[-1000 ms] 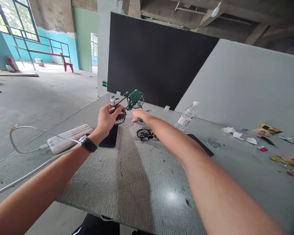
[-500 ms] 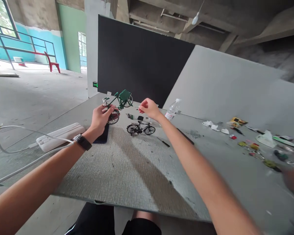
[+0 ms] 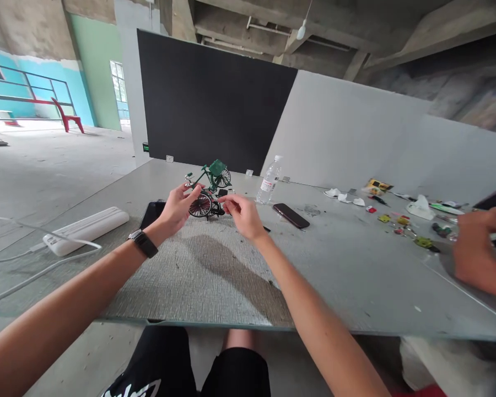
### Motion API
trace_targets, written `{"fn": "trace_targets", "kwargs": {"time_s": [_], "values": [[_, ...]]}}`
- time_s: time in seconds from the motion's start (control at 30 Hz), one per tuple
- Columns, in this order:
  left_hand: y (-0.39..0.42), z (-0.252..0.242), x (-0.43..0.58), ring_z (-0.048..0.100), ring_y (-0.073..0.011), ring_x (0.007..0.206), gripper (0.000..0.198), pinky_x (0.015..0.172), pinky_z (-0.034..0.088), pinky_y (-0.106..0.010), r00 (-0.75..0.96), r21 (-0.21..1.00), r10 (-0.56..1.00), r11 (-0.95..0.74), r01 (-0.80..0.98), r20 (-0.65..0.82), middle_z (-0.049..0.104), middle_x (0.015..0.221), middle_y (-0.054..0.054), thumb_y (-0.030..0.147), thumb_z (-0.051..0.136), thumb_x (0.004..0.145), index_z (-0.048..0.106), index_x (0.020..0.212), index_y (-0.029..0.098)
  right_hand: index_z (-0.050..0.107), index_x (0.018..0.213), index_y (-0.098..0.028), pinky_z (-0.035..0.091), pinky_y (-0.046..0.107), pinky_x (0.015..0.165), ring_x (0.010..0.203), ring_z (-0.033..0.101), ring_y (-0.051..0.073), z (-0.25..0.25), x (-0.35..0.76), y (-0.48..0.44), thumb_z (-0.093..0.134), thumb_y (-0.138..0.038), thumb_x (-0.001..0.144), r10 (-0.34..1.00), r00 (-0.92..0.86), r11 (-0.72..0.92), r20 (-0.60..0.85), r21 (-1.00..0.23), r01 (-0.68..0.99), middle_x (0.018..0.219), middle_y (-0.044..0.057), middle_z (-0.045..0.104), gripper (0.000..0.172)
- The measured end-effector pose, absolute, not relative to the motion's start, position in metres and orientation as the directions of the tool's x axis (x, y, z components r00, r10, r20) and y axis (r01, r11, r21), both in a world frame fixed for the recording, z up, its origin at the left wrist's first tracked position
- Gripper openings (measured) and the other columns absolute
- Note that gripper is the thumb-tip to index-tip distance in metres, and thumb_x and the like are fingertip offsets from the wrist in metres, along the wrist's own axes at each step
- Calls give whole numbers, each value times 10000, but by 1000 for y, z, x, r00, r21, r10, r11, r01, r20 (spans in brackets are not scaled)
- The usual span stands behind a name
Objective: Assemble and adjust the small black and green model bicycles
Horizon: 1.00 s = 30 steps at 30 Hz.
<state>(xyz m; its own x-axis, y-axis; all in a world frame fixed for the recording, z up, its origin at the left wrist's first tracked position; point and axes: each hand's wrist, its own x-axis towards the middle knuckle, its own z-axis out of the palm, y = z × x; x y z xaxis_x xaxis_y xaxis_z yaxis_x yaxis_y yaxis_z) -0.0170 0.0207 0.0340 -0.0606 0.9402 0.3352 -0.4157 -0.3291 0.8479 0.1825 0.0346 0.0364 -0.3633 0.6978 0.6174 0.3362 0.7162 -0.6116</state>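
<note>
My left hand (image 3: 178,209) grips a small green model bicycle (image 3: 206,177) near its front end, with its front wheel (image 3: 200,204) beside my fingertips. The bicycle is tilted and held above the table, its green box (image 3: 217,167) at the upper right. Thumb and fingers of my right hand (image 3: 244,216) are closed in a pinch just right of that wheel; whatever is between them is too small to make out. Behind my hands, a black model bicycle (image 3: 215,210) stands on the table, largely hidden by them and the green one.
A dark phone (image 3: 152,212) lies partly beneath my left forearm; a white power bank (image 3: 89,229) with cables is left of it. Rightward are a water bottle (image 3: 268,184), another phone (image 3: 291,215) and scattered small parts (image 3: 400,220). Another person's hand (image 3: 477,242) is at far right.
The view has swung right. My left hand has carried the green bicycle rightward, so it overlaps the black one. My right hand has come down beside its front wheel.
</note>
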Motion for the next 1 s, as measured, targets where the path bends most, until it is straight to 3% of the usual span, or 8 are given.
{"fn": "trace_targets", "kwargs": {"time_s": [0.33, 0.53, 1.0], "values": [[19, 29, -18, 729, -158, 797, 283, 796, 578, -303, 48, 857, 936, -298, -420, 348, 777, 944, -87, 324, 747, 896, 676, 1083, 123, 715, 1002, -201, 562, 316, 749, 850, 672, 175, 26, 173, 17, 549, -356, 1013, 542, -390, 836, 744, -434, 335, 981, 71, 733, 227], [16, 30, -17, 737, -166, 815, 322, 834, 570, -322, 87, 860, 922, -315, -401, 378, 783, 929, -84, 308, 757, 882, 655, 1121, 118, 731, 997, -221, 571, 298, 725, 866, 664, 166, 20, 169, 14, 592, -333, 996, 510, -397, 853, 763, -391, 344, 977, 53, 711, 178], [6, 33, -25, 757, -184, 872, 375, 924, 580, -374, 134, 869, 899, -352, -349, 418, 791, 993, -98, 303, 735, 885, 618, 1189, 117, 760, 980, -222, 523, 321, 821, 880, 624, 169, 29, 166, 3, 609, -269, 995, 291, -391, 851, 873, -49, 524, 884, 40, 701, 158]]}}
